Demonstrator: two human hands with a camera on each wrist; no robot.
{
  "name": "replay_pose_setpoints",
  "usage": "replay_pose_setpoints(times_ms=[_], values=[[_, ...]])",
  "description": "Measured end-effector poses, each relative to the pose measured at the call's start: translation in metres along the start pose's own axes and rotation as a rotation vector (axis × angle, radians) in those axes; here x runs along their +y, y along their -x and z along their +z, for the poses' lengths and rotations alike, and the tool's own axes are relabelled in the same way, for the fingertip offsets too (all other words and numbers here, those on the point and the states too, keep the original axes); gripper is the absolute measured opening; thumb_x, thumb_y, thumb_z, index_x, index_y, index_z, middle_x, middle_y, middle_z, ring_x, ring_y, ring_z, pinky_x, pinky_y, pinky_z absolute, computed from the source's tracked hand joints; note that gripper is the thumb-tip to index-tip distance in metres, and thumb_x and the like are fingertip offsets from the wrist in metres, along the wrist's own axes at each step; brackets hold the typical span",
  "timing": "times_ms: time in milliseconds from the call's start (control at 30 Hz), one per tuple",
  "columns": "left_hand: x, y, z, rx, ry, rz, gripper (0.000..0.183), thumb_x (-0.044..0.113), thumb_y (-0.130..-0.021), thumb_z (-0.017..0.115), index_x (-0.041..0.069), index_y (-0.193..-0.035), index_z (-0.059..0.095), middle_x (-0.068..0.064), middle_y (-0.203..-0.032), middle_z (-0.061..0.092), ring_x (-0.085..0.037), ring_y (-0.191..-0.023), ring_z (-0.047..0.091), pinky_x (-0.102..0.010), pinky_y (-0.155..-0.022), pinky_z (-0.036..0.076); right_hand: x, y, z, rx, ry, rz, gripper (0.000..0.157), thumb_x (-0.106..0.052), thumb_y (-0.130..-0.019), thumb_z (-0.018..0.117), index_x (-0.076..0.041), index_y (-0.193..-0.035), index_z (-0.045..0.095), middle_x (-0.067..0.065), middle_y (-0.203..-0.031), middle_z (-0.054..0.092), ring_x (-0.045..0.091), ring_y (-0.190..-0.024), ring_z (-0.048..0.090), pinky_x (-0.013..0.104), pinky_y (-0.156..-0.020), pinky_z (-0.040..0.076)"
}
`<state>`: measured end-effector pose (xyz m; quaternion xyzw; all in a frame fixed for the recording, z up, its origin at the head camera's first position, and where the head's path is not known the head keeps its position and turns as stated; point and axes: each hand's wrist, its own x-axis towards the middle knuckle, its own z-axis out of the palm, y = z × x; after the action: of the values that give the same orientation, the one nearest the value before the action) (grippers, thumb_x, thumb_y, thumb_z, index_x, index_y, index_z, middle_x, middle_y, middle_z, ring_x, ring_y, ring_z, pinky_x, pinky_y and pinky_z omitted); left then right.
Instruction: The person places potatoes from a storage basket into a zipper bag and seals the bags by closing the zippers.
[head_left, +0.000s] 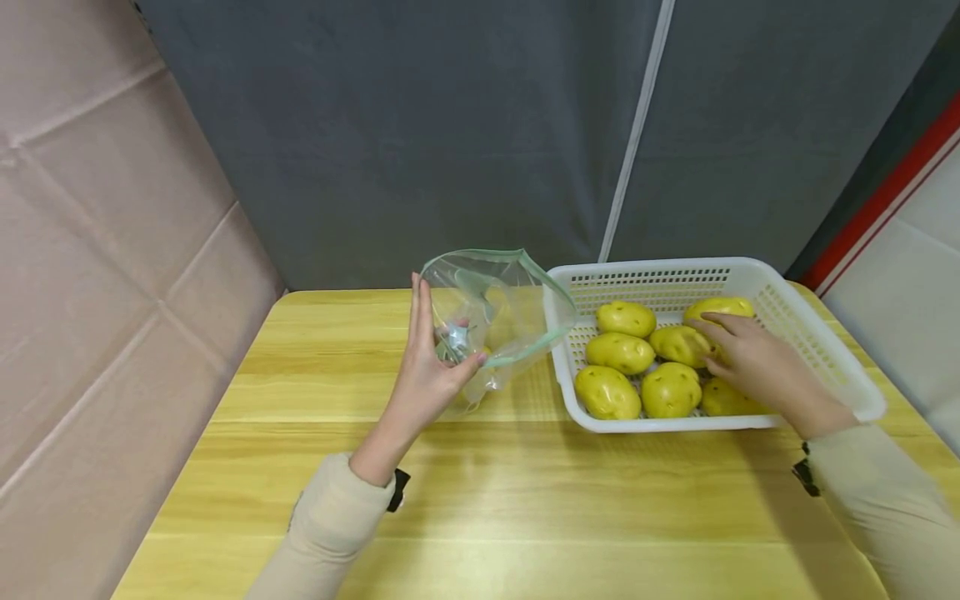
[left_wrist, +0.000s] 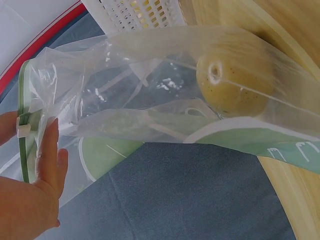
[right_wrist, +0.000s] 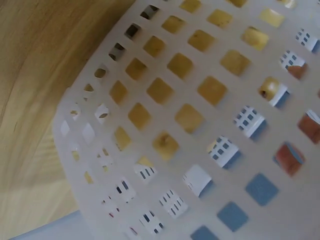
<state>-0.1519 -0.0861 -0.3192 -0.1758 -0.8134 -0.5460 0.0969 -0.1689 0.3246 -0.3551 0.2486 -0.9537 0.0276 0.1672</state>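
Note:
My left hand (head_left: 427, 362) holds a clear zip bag (head_left: 517, 287) by its green-edged rim, with the bag's mouth spread wide. Inside the bag, one potato (left_wrist: 235, 82) shows near the bottom in the left wrist view. A small slider (left_wrist: 23, 127) sits on the zip between my fingers and thumb. Over the right part of a white plastic basket (head_left: 660, 425), my right hand (head_left: 761, 362) reaches down with fingers spread, slightly blurred, right at the yellow potatoes. Several potatoes (head_left: 671, 390) lie in the basket; the basket wall (right_wrist: 200, 70) mostly hides my right hand in the right wrist view.
A light wooden table (head_left: 585, 500) carries the basket on its right side. Behind it hangs a dark grey curtain (head_left: 420, 150). Pale panels (head_left: 112, 250) rise on the left, and a red-striped white wall (head_left: 907, 275) stands at the right.

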Motion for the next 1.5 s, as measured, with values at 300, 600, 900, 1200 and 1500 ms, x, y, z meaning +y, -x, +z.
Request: replay_pose_setpoints(times_ms=[300,600,900,1200,1500], values=[[-0.001,-0.001,0.001,-0.012,0.013,-0.003,0.110,0.002,-0.082,0.072,0.010,-0.153,-0.011,0.002,-0.160,-0.020,-0.030,-0.125,0.054,-0.017,-0.061,0.054,0.003,0.003,0.007,-0.024,-0.012,-0.014,0.059,0.000,-0.072,0.077,0.003,-0.127,0.055,0.030,-0.123,0.055,0.046,-0.108,0.053,0.060,-0.085,0.047],[-0.001,0.000,0.001,-0.013,-0.003,-0.004,0.110,0.003,-0.082,0.072,0.011,-0.153,-0.011,0.001,-0.160,-0.019,-0.030,-0.125,0.054,-0.017,-0.059,0.054,0.006,0.000,0.017,-0.027,-0.009,-0.034,0.059,0.007,-0.069,0.075,0.003,-0.125,0.055,0.033,-0.123,0.054,0.051,-0.103,0.055,0.061,-0.084,0.047],[-0.002,0.000,0.002,-0.016,-0.031,-0.012,0.110,0.003,-0.081,0.073,0.010,-0.153,-0.011,-0.001,-0.160,-0.019,-0.032,-0.123,0.055,-0.018,-0.057,0.052,0.004,-0.002,0.020,-0.100,-0.009,-0.028,0.057,0.006,-0.076,0.069,0.002,-0.131,0.052,0.032,-0.133,0.049,0.050,-0.112,0.052,0.061,-0.088,0.046],[-0.001,0.001,0.003,-0.037,0.007,-0.023,0.110,0.000,-0.081,0.071,0.011,-0.153,-0.011,0.002,-0.160,-0.020,-0.030,-0.125,0.054,-0.017,-0.061,0.053,0.003,-0.006,0.018,-0.200,-0.009,-0.008,0.052,0.002,-0.085,0.060,-0.003,-0.136,0.049,0.030,-0.137,0.046,0.049,-0.117,0.051,0.061,-0.088,0.047],[-0.001,0.000,0.003,-0.032,-0.022,-0.035,0.110,0.002,-0.081,0.072,0.010,-0.153,-0.010,0.002,-0.160,-0.019,-0.031,-0.122,0.055,-0.018,-0.060,0.053,0.002,-0.009,0.017,-0.295,-0.043,0.042,0.053,-0.001,-0.088,0.059,-0.005,-0.139,0.045,0.031,-0.142,0.040,0.051,-0.122,0.046,0.062,-0.090,0.046]])
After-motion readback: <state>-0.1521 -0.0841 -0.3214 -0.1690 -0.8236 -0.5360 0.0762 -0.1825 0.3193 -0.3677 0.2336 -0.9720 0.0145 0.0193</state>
